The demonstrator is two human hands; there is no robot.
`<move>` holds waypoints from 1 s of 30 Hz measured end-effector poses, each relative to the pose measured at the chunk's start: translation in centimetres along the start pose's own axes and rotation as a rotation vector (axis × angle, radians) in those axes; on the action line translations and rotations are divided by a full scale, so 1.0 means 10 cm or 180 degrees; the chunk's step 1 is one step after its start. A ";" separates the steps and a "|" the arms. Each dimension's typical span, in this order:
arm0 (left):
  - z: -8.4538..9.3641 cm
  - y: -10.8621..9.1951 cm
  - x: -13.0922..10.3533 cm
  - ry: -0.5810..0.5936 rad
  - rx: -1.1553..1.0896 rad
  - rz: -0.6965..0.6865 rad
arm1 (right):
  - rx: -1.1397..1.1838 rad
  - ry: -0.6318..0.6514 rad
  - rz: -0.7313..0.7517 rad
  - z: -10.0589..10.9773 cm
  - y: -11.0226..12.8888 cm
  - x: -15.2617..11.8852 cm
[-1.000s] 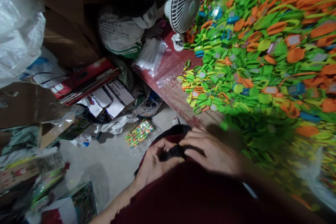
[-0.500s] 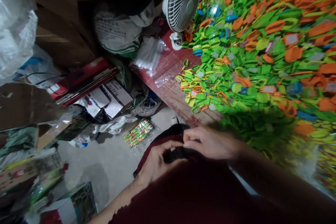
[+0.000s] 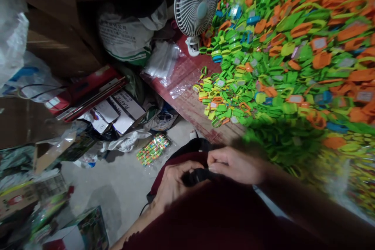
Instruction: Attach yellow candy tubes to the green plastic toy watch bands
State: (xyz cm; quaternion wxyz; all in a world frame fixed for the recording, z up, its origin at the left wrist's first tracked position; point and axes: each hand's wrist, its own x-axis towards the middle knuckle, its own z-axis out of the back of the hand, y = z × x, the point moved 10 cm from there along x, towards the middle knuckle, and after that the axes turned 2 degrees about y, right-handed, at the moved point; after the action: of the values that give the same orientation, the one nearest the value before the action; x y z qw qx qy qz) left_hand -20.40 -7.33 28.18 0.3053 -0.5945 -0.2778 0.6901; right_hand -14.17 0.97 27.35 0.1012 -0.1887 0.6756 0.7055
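At my waist, against the dark red clothing (image 3: 222, 211), a black band-like piece (image 3: 197, 175) lies between my hands; its exact kind is too dark to make out. My left hand (image 3: 172, 181) curls around its left side, fingers over the top and the thumb side below. On its right end my right hand (image 3: 234, 164) pinches with thumb and bent forefinger. Right of my hands spreads a large heap of green, orange, yellow and blue plastic wristbands (image 3: 269, 86), some with pale square faces like toy watches.
A white clip fan (image 3: 197, 6) stands at the edge of the red board (image 3: 187, 62), beside clear plastic bags (image 3: 162, 60). On the grey floor lies a bag of small colourful pieces (image 3: 154, 149). Cartons (image 3: 84, 226), a white sack (image 3: 124, 35) and papers (image 3: 127, 109) crowd the left.
The view has shifted slightly, and the fan head has swung round to face me more. My left hand sits a little lower over the band; my right still pinches it.
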 end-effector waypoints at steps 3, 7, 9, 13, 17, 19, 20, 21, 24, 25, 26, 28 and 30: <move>-0.01 -0.07 0.00 0.0082 0.0007 -0.0130 | 0.0130 0.0018 0.0072 -0.07 -0.05 -0.06; -0.03 -0.11 0.00 0.0152 0.0024 -0.0323 | 0.0317 0.0005 0.0095 -0.15 -0.13 -0.12; -0.06 -0.12 0.00 0.0226 0.0061 -0.0370 | 0.0325 0.0020 0.0132 -0.14 -0.12 -0.14; -0.07 -0.06 0.02 0.0273 0.0034 -0.0151 | 0.0022 0.0112 0.0086 -0.02 -0.03 -0.12; -0.09 -0.03 0.07 0.0337 0.0053 0.0068 | -0.0263 0.0088 -0.0145 0.14 -0.02 -0.02; -0.13 -0.09 0.10 0.0483 0.0215 -0.0082 | -0.0258 0.0047 -0.0149 0.16 -0.01 0.02; -0.14 -0.11 0.11 0.0529 0.0339 -0.0143 | -0.0256 0.0031 -0.0133 0.16 -0.01 0.03; -0.15 -0.12 0.12 0.0546 0.0476 -0.0189 | -0.0271 0.0029 -0.0118 0.15 -0.02 0.03; -0.13 -0.20 0.17 0.0502 0.0831 -0.0444 | -0.0284 0.0079 -0.0046 0.08 -0.06 0.01; -0.13 -0.23 0.17 0.0521 0.0875 -0.0562 | -0.0250 0.0111 -0.0028 0.05 -0.08 0.00; -0.14 -0.25 0.18 0.0564 0.0875 -0.0651 | -0.0193 0.0138 -0.0008 0.02 -0.10 -0.02; -0.17 -0.25 0.18 0.0674 0.0783 -0.0670 | -0.0073 0.0164 0.0058 -0.03 -0.12 -0.07; -0.18 -0.22 0.18 0.0740 0.0660 -0.0548 | 0.0002 0.0176 0.0122 -0.07 -0.13 -0.11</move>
State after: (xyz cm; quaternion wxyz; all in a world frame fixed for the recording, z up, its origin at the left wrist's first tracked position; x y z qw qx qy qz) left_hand -18.59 -4.44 28.38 0.4530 -0.6096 -0.2179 0.6130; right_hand -12.61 0.47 26.62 0.0690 -0.1951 0.6818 0.7016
